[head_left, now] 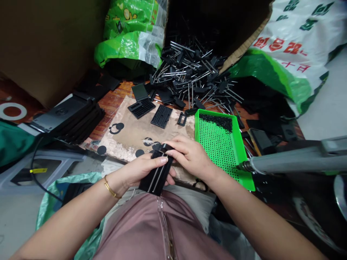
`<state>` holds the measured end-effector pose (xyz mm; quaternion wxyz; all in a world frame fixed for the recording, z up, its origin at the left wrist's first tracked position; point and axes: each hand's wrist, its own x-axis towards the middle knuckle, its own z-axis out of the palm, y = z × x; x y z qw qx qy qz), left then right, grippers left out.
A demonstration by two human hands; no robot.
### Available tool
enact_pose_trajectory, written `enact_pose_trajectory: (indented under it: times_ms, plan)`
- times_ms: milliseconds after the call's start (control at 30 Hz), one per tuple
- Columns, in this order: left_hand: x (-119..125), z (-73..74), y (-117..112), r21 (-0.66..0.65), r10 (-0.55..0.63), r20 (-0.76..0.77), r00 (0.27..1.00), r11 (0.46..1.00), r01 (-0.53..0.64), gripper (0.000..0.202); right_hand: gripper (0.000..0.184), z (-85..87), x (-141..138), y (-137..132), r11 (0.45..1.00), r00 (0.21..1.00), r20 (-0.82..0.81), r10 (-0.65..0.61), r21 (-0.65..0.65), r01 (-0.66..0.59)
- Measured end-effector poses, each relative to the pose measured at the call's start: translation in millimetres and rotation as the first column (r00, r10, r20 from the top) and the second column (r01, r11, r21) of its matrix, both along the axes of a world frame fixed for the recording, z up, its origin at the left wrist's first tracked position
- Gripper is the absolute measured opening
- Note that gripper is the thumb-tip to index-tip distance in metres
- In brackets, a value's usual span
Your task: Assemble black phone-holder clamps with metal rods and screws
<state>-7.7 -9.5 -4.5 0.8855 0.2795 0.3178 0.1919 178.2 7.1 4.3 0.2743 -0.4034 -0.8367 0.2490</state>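
Close to my body, my left hand (146,167) grips a flat black plastic piece (154,180) with two thin metal rods lying along it. The left thumb presses on top of the rods, and fingertips curl out from beneath. My right hand (189,155) pinches the far end of the same piece, where a small black block (165,147) sits at the rod ends. Beyond the hands, a ribbed black plate (161,116) and a small black frame (182,118) rest on a cardboard-covered board (127,126).
A green perforated tray (217,148) holding small black parts stands to the right. Behind lies a heap of metal rods with black blocks (189,72). Stacked black plates (67,115) sit at left. A grey powered driver (287,159) juts in from the right.
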Motion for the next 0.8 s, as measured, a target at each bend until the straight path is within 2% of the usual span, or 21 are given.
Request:
enact_pose_trajectory:
  times_ms: [100,333,500,600,800]
  plan:
    - [0,1.0,-3,0.03,-0.003,-0.02,1.0,1.0,0.003,0.034,0.026,-1.1,1,1,0.999,0.999,0.034,0.016,-0.029,-0.015]
    - [0,-8.4,-7,-0.025,0.061,-0.018,0.998,0.998,-0.062,0.021,0.026,-0.3,-4,3,0.993,0.98,0.198,0.027,-0.115,-0.004]
    - [3,-8.5,-7,-0.001,0.094,-0.093,0.991,0.996,-0.095,0.029,0.032,7.9,-10,5,0.99,0.93,0.362,0.067,-0.137,-0.018]
    - [6,-6.4,-7,0.028,0.109,-0.154,0.982,0.994,-0.106,0.035,0.03,12.0,-12,7,0.991,0.922,0.379,0.077,-0.135,-0.027]
    - [9,-7.1,-7,0.064,0.096,-0.193,0.976,0.994,-0.086,0.03,0.025,19.0,-15,8,0.986,0.899,0.424,0.113,-0.162,-0.048]
